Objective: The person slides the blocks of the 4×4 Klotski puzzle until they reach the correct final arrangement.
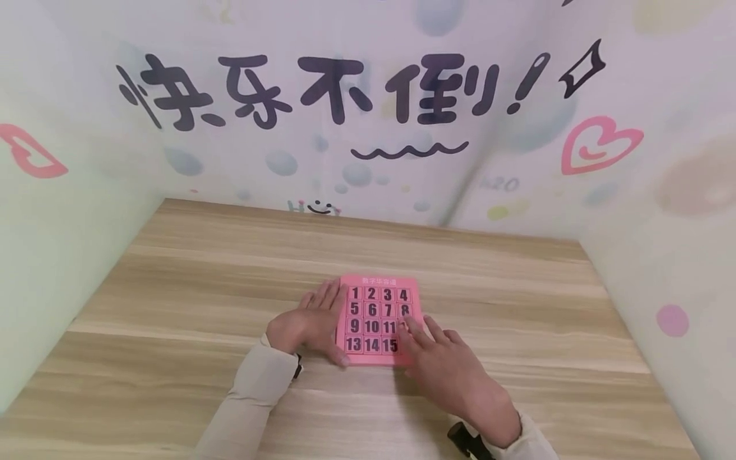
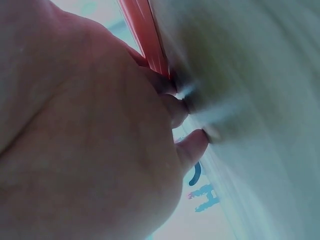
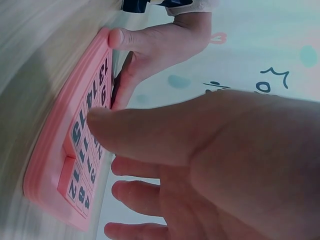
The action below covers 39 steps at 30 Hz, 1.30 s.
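Observation:
A pink sliding number puzzle [image 1: 368, 360] lies flat on the wooden table. Its tiles run in rows from 1 at the upper left to 15 [image 1: 390, 345] at the bottom. In the right wrist view, a bare slot shows beside 15, below the 12 tile [image 3: 74, 185]. My left hand [image 1: 313, 322] rests along the puzzle's left side, thumb at the lower left corner and fingers extended with tips down by the table. Over the right side spreads my right hand [image 1: 448, 367], its fingers relaxed and covering the 12 tile and lower right corner in the head view.
The wooden table [image 1: 201, 268] extends around the puzzle. A pale printed cloth wall [image 1: 368, 38] with black lettering rises behind it, with walls at both sides. Dark straps [image 1: 468, 441] circle the wrists beside light sleeves.

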Tool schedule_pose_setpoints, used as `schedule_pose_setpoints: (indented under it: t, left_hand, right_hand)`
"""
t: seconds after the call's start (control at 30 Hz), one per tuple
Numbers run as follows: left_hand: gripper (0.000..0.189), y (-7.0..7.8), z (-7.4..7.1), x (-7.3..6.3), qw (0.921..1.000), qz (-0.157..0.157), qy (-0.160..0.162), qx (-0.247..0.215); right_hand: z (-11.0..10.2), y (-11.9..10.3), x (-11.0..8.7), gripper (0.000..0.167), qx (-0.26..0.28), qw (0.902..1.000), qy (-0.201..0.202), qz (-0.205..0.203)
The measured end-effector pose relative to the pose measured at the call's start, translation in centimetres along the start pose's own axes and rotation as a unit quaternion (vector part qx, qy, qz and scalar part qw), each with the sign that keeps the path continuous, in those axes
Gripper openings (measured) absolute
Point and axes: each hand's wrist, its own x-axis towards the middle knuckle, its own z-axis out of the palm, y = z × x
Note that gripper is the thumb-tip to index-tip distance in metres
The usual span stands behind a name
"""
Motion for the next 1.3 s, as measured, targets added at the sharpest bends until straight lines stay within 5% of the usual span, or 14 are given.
schedule_pose_setpoints:
  t: [1.1,1.3]
  left_hand:
    - [0.139,0.0,-0.2,-0.7,0.9999,-0.003,0.011,0.003]
    - [0.127,-0.2,-0.5,-0.5,0.9996,0.007,0.022,0.016]
  right_hand:
    - [-1.0,1.1,-0.1,0.053,0.027,0.9996,-0.002,0.004]
    - [-1.1,3.3,-0.1,0.062,0.046,0.9973,0.049,0.031]
